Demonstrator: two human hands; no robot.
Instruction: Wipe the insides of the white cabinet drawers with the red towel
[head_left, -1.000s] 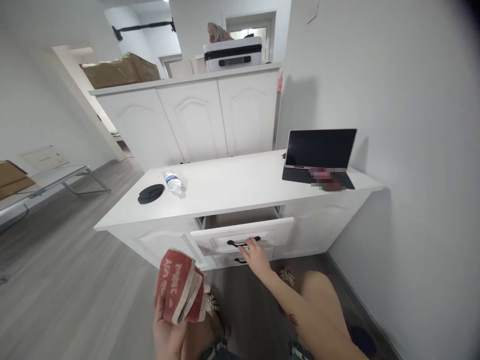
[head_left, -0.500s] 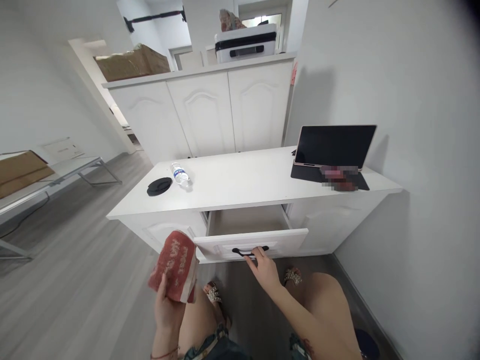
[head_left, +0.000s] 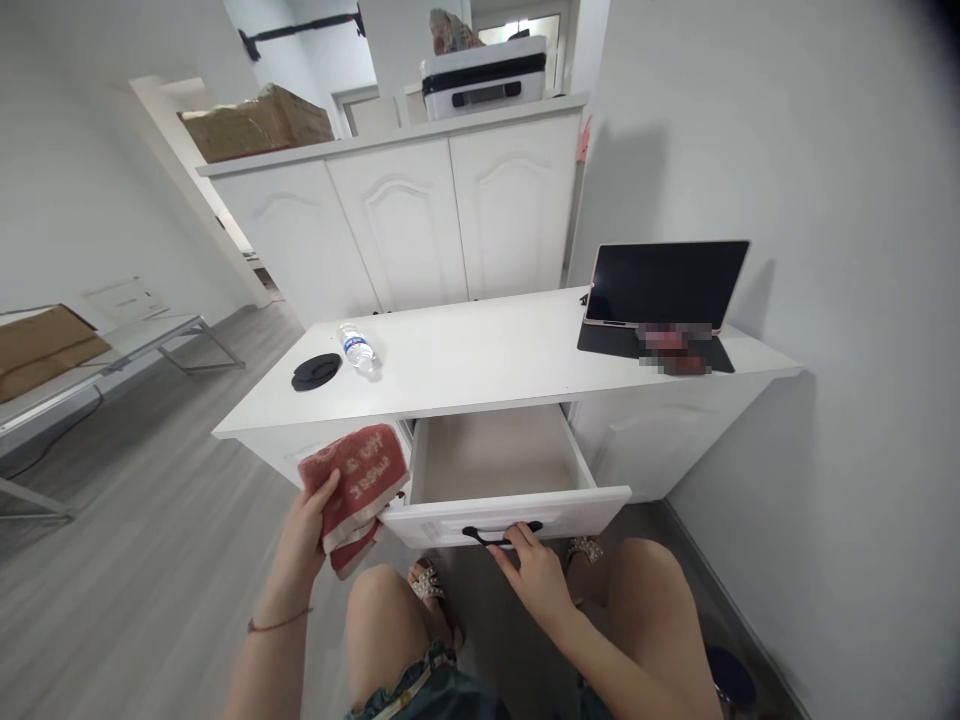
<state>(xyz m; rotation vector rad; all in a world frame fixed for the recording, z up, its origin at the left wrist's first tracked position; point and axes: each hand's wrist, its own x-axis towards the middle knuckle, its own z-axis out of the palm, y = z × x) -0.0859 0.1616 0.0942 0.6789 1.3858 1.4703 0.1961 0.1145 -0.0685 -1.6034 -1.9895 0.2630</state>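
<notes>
A folded red towel with pale lettering and a pale band is held in my left hand, just left of the drawer. My right hand has its fingers hooked round the black handle on the front of the white drawer. The drawer stands pulled out, and its pale bottom shows with nothing on it. Part of the towel overlaps the drawer's left front corner in view.
On the white tabletop are a clear bottle, a black round item and an open laptop-like device. Behind, a white cabinet carries a cardboard box and a white case. A wall rises at the right.
The drawer has come further out towards me with my right hand on its handle. My left hand has moved the towel up and slightly right, tilting it.
</notes>
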